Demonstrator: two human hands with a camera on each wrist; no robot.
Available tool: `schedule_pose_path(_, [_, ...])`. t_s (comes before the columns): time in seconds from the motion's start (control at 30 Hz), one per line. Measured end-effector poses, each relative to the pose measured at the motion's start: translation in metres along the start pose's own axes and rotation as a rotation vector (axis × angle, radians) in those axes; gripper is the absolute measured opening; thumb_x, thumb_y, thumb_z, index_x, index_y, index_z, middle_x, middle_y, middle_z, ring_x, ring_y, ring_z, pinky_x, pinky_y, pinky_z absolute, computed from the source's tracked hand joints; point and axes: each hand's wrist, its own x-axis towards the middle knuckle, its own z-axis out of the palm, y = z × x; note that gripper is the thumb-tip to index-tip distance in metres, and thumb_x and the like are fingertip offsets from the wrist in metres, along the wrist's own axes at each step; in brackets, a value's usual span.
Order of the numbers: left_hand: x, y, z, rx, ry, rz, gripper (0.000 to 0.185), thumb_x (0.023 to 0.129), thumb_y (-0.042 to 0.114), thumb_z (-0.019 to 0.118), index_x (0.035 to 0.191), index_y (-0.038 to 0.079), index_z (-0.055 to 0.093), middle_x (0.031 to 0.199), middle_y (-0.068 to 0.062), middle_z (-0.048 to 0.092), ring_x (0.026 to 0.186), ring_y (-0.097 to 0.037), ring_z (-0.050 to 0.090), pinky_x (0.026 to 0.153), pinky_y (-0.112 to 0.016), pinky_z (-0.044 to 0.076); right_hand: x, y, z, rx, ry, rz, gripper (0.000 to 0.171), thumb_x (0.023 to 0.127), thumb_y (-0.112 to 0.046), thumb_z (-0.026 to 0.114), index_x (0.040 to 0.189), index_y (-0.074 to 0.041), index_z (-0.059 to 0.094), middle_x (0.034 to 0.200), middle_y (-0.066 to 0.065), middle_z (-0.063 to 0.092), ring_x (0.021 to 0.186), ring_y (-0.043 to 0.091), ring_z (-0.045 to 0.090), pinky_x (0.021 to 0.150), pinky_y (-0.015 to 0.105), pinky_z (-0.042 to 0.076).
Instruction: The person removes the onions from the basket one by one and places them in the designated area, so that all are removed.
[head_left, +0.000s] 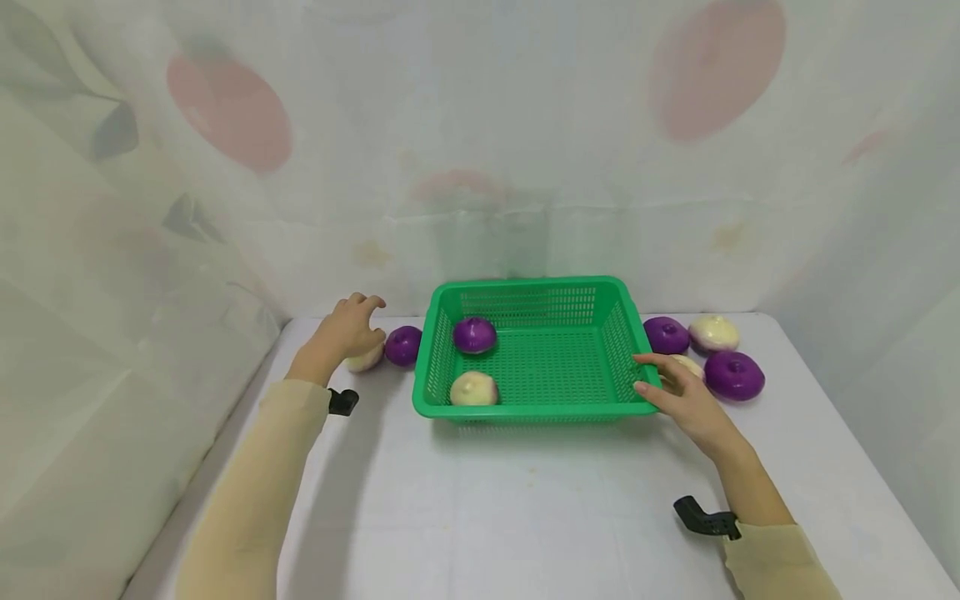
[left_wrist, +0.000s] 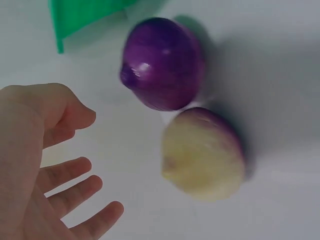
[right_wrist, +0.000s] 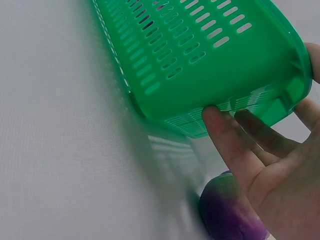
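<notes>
A green plastic basket stands mid-table with a purple onion and a pale onion inside. My left hand hovers left of the basket over another pale onion beside a purple onion. In the left wrist view the left hand is spread and apart from the pale onion and the purple onion. My right hand touches the basket's right front corner. Its fingers lie straight against the basket wall.
Right of the basket lie two purple onions, a pale one and another pale one partly behind my right hand. A purple onion shows under the right palm. A patterned curtain backs the white table.
</notes>
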Motion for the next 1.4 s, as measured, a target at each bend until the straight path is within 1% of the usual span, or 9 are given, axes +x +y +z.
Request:
schedule_pose_path(0.1, [-0.002,0.010,-0.006,0.009,0.021,0.017,0.058,0.091,0.020,0.055,0.147,0.007,0.045,0.148,-0.028,0.038,0.134,-0.052,0.036,0.097,-0.069,0.040,0.000,0.000,0.000,-0.002,-0.001,-0.004,0.053,0.104,-0.026,0.060,0.150,-0.006,0.043,0.154,0.013,0.031,0.144,0.049,0.028,0.096,0.026,0.044])
schedule_pose_path(0.2, [-0.006,0.020,-0.012,0.008,0.040,0.041,0.057,0.092,0.020,0.054,0.147,0.007,0.046,0.148,-0.026,0.039,0.135,-0.051,0.037,0.099,-0.068,0.040,0.001,0.000,-0.001,0.001,0.001,-0.007,0.053,0.104,-0.026,0.061,0.150,-0.006,0.043,0.155,0.014,0.031,0.144,0.049,0.028,0.092,0.019,0.043])
schedule_pose_path(0.3, [-0.010,0.030,-0.016,0.011,0.064,0.078,0.055,0.093,0.021,0.054,0.146,0.007,0.047,0.146,-0.025,0.042,0.134,-0.049,0.039,0.101,-0.065,0.040,0.001,0.000,-0.001,0.000,0.002,-0.005,0.053,0.104,-0.026,0.061,0.150,-0.006,0.044,0.156,0.014,0.031,0.144,0.049,0.028,0.092,0.019,0.044])
schedule_pose_path(0.43, [-0.014,0.040,-0.021,0.022,0.102,0.128,0.052,0.094,0.022,0.054,0.144,0.007,0.049,0.142,-0.024,0.045,0.130,-0.047,0.043,0.101,-0.063,0.040,0.000,0.000,-0.001,-0.001,0.003,-0.001,0.053,0.104,-0.027,0.061,0.150,-0.007,0.044,0.156,0.015,0.031,0.144,0.049,0.027,0.103,0.040,0.044])
schedule_pose_path(0.53, [-0.017,0.047,-0.023,0.018,0.123,0.157,0.051,0.095,0.022,0.055,0.143,0.007,0.051,0.140,-0.023,0.047,0.128,-0.047,0.045,0.101,-0.063,0.040,0.000,0.000,-0.001,0.001,0.003,0.000,0.053,0.104,-0.026,0.061,0.150,-0.006,0.044,0.156,0.015,0.031,0.144,0.049,0.027,0.104,0.039,0.044])
schedule_pose_path(0.67, [-0.019,0.057,-0.025,0.007,0.151,0.197,0.049,0.094,0.021,0.056,0.141,0.007,0.053,0.138,-0.022,0.050,0.126,-0.046,0.047,0.099,-0.062,0.042,0.000,0.000,-0.001,0.017,-0.001,-0.003,0.053,0.104,-0.026,0.061,0.150,-0.006,0.043,0.156,0.015,0.031,0.142,0.048,0.031,0.090,0.018,0.046])
schedule_pose_path(1.07, [-0.011,0.091,-0.029,0.036,0.155,0.274,0.049,0.096,0.023,0.056,0.142,0.007,0.053,0.138,-0.020,0.051,0.127,-0.044,0.048,0.101,-0.059,0.043,0.000,0.000,-0.002,0.016,0.003,-0.002,0.054,0.104,-0.026,0.062,0.150,-0.006,0.044,0.157,0.016,0.030,0.144,0.050,0.028,0.090,0.019,0.046])
schedule_pose_path(1.2, [-0.002,0.104,-0.028,0.058,0.113,0.278,0.050,0.097,0.027,0.058,0.143,0.009,0.052,0.140,-0.019,0.049,0.128,-0.042,0.047,0.100,-0.059,0.044,0.001,-0.001,-0.003,-0.003,0.001,-0.002,0.054,0.104,-0.026,0.061,0.151,-0.006,0.043,0.158,0.016,0.029,0.145,0.051,0.025,0.096,0.026,0.045])
schedule_pose_path(1.4, [0.016,0.119,-0.020,0.089,0.012,0.262,0.053,0.099,0.033,0.057,0.147,0.013,0.048,0.145,-0.018,0.044,0.129,-0.041,0.044,0.100,-0.060,0.042,0.001,-0.001,-0.002,-0.003,-0.002,0.006,0.055,0.104,-0.027,0.060,0.152,-0.006,0.042,0.159,0.017,0.027,0.146,0.053,0.021,0.107,0.061,0.035])
